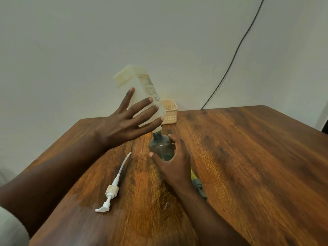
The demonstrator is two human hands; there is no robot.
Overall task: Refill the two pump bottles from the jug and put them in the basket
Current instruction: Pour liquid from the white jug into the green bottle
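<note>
A pale, translucent jug (142, 86) is tipped mouth-down over the open neck of a dark grey pump bottle (160, 148) that stands on the table. My left hand (127, 121) lies against the jug's near side with straight, spread fingers; its thumb is hidden. My right hand (174, 162) grips the dark bottle's body from the right, thumb in front. A white pump head (111, 191) with its tube lies on the table to the left. A second, yellowish bottle with a grey pump (197, 182) lies mostly hidden behind my right wrist. The peach basket (171, 112) stands at the table's far edge.
The wooden table (248, 157) stretches wide to the right. A wet patch (165, 205) shines near my right forearm. A black cable (230, 64) runs down the wall behind the table's far edge.
</note>
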